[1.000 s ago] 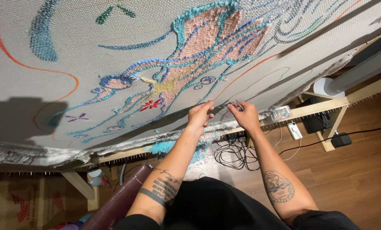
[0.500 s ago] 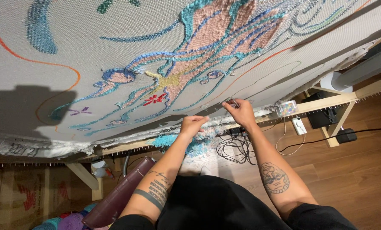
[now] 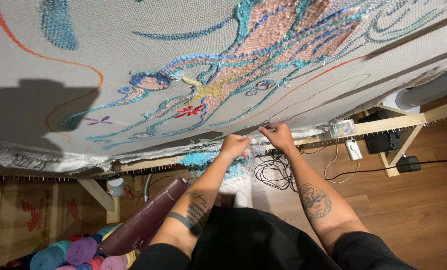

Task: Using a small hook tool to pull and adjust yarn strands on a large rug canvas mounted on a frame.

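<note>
Along the lower edge of the stretched tufting cloth (image 3: 133, 60), both of your hands work at the frayed hem. Your left hand (image 3: 235, 146) is curled into a loose fist against the fringe of the cloth, knuckles up, with bits of pale and turquoise yarn scraps (image 3: 203, 161) just below it; whether its grip actually pinches a thread you cannot tell from this angle. Your right hand (image 3: 278, 136) sits just beside it, touching the same edge, and its grip is pinched on a small thin metal tool (image 3: 266, 125) whose tip points up at the cloth; the tool is too small to identify further.

Above your hands the cloth carries a tufted design (image 3: 263, 55) in pink, turquoise and blue, with a yellow patch and a small red flower shape, plus orange outline lines drawn to the left. The cloth is tacked to a wooden frame (image 3: 383, 125) with a row of nails along its bar. A small colourful box (image 3: 342, 128) rests on that bar, right of your right hand.

Below, on the wooden floor (image 3: 423, 200), lie tangled black cables (image 3: 273, 172) and a white power strip (image 3: 354, 149). A dark maroon roll (image 3: 143, 220) leans by your left forearm, with balls of yarn (image 3: 78, 250) beside it.
</note>
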